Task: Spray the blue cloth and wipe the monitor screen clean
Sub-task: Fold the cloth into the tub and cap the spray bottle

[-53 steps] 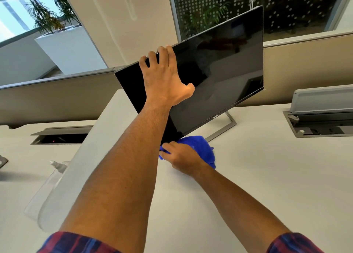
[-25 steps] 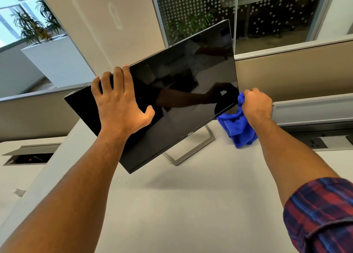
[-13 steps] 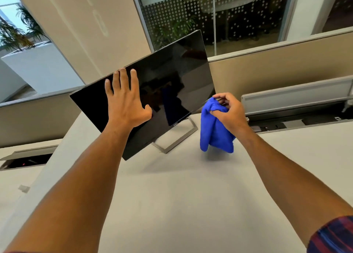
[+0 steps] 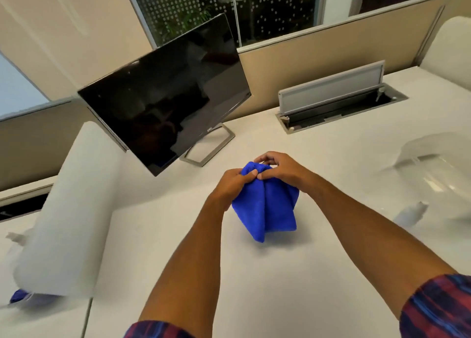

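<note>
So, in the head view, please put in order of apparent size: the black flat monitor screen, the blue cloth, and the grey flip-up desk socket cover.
1. Black flat monitor screen, clearly largest.
2 and 3. Grey flip-up desk socket cover and blue cloth look alike in area. The cloth, bunched in both hands, is nearer the camera, so I do not rank them.

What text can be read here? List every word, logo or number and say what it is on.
"DELL": logo on the lower bezel of the monitor, small and tilted but just legible.
Blue cloth, held by both hands: no label or print shows.
Cable box set in the desk: no readable marking.
Nothing else in view carries text.
</note>
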{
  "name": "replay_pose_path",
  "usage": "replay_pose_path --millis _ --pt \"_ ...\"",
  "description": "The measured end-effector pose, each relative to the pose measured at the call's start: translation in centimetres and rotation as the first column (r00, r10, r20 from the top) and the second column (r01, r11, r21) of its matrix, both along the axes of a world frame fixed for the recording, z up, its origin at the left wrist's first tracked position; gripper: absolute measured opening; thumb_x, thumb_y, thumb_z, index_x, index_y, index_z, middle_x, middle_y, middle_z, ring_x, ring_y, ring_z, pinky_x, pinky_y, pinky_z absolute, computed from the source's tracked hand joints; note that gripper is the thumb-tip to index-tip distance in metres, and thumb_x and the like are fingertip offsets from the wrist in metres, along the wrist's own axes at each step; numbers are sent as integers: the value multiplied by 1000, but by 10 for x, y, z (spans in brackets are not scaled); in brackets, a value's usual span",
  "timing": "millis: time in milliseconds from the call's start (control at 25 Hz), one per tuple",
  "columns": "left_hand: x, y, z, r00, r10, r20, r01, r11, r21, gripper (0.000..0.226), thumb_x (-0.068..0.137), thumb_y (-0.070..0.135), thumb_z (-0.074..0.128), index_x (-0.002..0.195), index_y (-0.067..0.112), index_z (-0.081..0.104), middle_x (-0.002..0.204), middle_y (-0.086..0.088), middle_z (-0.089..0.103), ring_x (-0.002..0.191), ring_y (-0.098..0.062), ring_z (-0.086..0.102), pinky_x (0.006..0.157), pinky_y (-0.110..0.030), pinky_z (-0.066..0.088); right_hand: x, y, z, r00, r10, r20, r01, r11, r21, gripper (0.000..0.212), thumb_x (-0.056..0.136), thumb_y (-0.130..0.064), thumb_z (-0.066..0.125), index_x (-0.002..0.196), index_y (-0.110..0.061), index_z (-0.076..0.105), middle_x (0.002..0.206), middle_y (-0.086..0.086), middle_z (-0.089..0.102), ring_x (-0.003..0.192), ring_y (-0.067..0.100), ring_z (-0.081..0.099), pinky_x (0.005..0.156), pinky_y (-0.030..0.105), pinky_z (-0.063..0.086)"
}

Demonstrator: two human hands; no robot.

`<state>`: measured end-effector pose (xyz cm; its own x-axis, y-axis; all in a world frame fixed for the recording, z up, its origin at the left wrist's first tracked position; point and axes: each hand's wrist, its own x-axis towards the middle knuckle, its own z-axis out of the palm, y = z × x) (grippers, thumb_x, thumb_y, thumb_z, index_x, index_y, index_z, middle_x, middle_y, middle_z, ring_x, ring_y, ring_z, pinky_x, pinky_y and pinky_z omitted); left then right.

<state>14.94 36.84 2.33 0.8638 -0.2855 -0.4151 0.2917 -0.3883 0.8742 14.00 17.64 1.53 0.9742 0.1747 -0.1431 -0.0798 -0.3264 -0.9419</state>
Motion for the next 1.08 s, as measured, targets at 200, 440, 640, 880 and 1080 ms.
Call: replay_pose_path --millis 200,440,640,880,1080 --pt "-48 -11 -20 995 30 -95 -39 994 -101 39 88 50 73 104 15 79 101 -4 79 93 -22 76 78 -31 61 -54 -23 -19 925 143 -352 -91 983 160 50 76 -45 82 117 -20 68 113 2 74 104 23 71 88 36 57" --pt "-74 -36 -36 961 202 -191 -186 978 98 49 86 53 74 96 5 71 96 -5 73 89 -23 70 81 -36 57 -71 -46 -44 947 26 -320 -44 998 -51 50 77 -46 82 114 -17 66 103 0 71 95 20 70 76 31 56" --pt "-116 -40 -59 987 141 82 -162 903 398 49 85 58 71 101 13 58 92 3 61 78 -11 57 61 -24 39 -90 -52 -81 999 19 -27 -29 894 -448 34 84 -41 74 113 -24 69 104 -1 65 94 17 62 80 32 51" --pt "-125 -41 -63 965 257 53 -259 897 359 78 89 80 41 130 15 50 127 -4 59 107 -24 57 79 -32 41 -103 -34 -76 969 -65 239 141 937 -319 10 89 -32 70 94 -24 73 98 -8 60 85 8 58 72 23 49" --pt "-119 -33 -75 945 323 -51 -289 899 328 74 103 63 21 140 8 51 145 -11 53 129 -32 51 102 -40 38 -110 -31 -73 969 -69 -236 146 934 327 16 91 -38 59 86 -23 60 83 4 64 72 23 54 58 30 40"
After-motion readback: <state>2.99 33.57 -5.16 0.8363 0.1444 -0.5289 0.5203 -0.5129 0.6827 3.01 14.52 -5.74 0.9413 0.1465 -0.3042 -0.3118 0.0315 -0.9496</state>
